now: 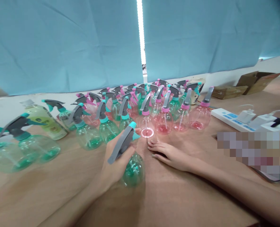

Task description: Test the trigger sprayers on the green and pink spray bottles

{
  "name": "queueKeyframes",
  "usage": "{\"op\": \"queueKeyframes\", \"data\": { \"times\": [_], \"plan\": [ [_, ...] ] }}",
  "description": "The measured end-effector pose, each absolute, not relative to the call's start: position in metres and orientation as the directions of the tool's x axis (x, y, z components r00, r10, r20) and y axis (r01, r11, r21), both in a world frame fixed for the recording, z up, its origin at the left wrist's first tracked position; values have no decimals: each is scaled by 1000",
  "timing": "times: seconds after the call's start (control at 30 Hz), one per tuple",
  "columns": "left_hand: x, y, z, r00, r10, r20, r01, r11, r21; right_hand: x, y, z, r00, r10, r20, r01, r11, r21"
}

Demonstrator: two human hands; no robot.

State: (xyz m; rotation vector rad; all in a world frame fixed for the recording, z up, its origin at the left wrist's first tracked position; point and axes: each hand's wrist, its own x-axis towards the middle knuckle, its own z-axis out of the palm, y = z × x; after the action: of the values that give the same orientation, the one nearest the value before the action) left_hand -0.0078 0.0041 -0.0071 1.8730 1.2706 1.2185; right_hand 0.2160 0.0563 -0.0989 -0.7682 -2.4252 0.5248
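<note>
My left hand (117, 160) is wrapped round the neck of a green spray bottle (134, 171) with a grey and teal trigger head. That bottle is at the middle of the table, its clear green body showing below my fingers. My right hand (167, 153) rests palm down on the tabletop, fingers stretched out, holding nothing. Just beyond its fingertips stands a pink spray bottle (146, 123) with a bright ring of light at its base. Farther right are several more pink spray bottles (163, 124); to the left stand green spray bottles (87, 135).
Many pink and green spray bottles crowd the back of the table (177, 195). A pale green labelled bottle (46, 121) leans at left. On the right lie a white power strip (232, 119) with plugs and a blurred-out flat object (255, 154). Cardboard boxes (255, 82) sit behind.
</note>
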Motion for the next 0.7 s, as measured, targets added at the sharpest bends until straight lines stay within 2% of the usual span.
{"op": "queueKeyframes", "data": {
  "times": [0.43,0.7],
  "plan": [
    [-2,1,6,152,938,312,418,-347,840,216,55,-97,-691,618,375,402,760,-511],
    [-5,2,2,170,924,344,434,-383,815,216,56,-98,-694,610,382,390,765,-512]
  ]
}}
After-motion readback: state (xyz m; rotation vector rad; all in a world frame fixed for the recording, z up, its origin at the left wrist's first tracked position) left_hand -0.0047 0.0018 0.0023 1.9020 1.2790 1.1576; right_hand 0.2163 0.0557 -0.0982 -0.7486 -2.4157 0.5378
